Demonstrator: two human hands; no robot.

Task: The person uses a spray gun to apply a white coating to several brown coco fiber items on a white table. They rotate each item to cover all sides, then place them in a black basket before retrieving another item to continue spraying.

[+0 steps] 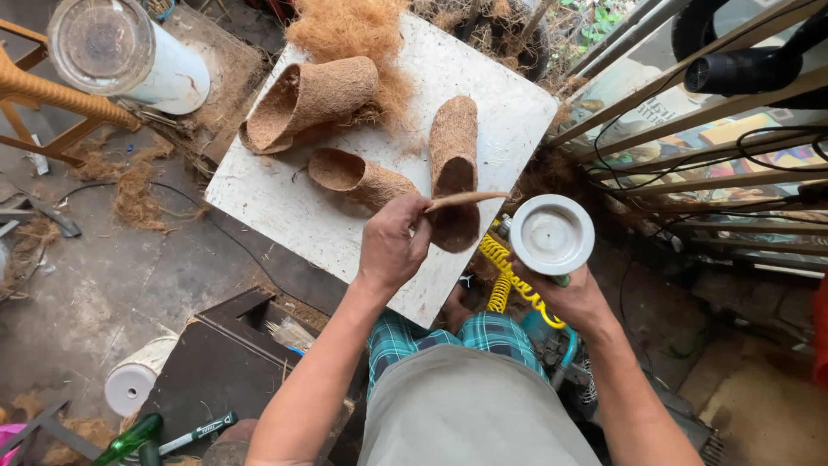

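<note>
Stick [466, 199] gripped in left hand [392, 242] at board [285, 207] near edge, long axis pointing right toward white cup [552, 235], clasped in right hand [573, 298].

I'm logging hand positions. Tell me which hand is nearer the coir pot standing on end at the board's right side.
Left. The left hand, gripping a stick, sits right beside the coir pot, its stick crossing the pot. The right hand is farther right, holding a white cup.
</note>
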